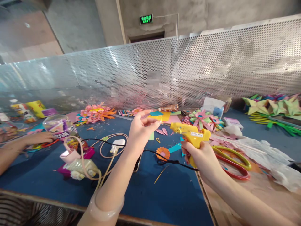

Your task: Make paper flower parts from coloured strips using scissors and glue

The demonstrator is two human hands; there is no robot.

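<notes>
My right hand [204,158] grips a yellow hot glue gun [191,134], its nozzle pointing left toward my left hand. My left hand [141,128] is raised above the blue table [164,194] and pinches a small thin yellow paper piece [160,118] between thumb and fingers, close to the nozzle. The gun's black cord [174,162] runs across the table below. A small orange paper flower [163,153] lies on the table between my hands.
Red-and-yellow scissors [232,160] lie right of my right hand. Paper flowers [95,113], coloured scraps, a glue bottle [168,108] and a tissue pack [213,106] line the perforated metal screen [211,69]. Another person's hand [35,138] rests at left. A charger with beige cable [113,147] lies nearby.
</notes>
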